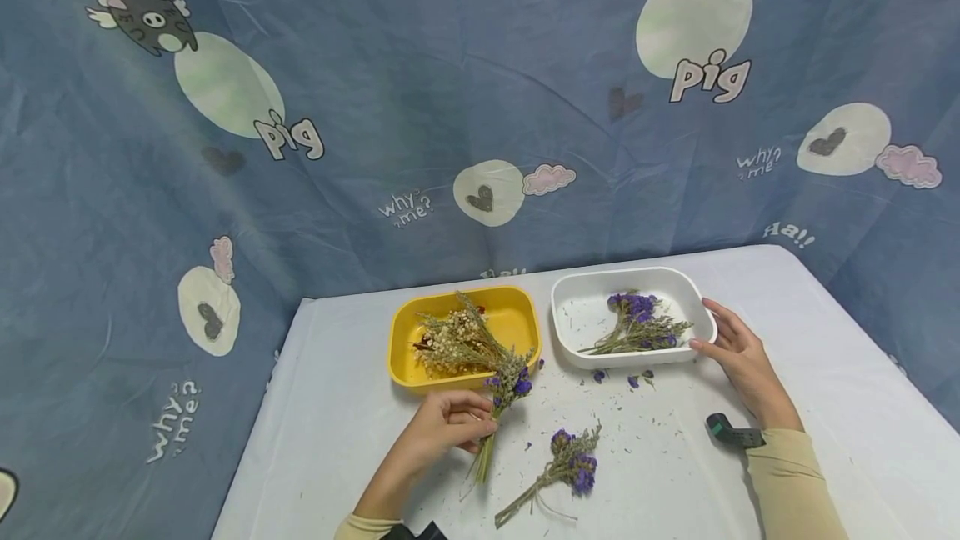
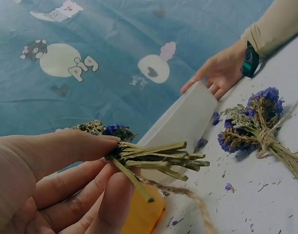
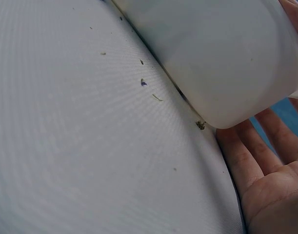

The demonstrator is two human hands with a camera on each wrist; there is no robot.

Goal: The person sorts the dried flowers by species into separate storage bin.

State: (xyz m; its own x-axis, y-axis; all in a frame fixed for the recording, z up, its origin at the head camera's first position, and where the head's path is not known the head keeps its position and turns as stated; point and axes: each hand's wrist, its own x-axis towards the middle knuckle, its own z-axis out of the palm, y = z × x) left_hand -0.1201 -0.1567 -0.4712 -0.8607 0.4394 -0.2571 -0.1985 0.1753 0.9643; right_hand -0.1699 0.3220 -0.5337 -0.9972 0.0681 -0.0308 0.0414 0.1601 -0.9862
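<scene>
My left hand (image 1: 442,426) pinches a small bunch of dried flowers (image 1: 510,382) by its stems, between thumb and fingers. The bunch's purple and grey-green heads reach over the yellow tray's front corner. In the left wrist view, its cut stems (image 2: 161,161) point right, and twine (image 2: 195,197) hangs beside them. At the right end of the white tray (image 1: 558,315), my right hand (image 1: 738,348) holds the corner, thumb at the front rim and fingers along the end. A twine-tied bunch of purple dried flowers (image 1: 558,469) lies on the table between my hands.
Cream and brown dried flowers (image 1: 453,340) fill part of the yellow tray (image 1: 399,348). Inside the white tray lie purple dried flowers (image 1: 633,323). Loose petals (image 1: 633,382) and crumbs dot the white table (image 1: 330,407). A blue printed cloth (image 1: 420,107) hangs behind.
</scene>
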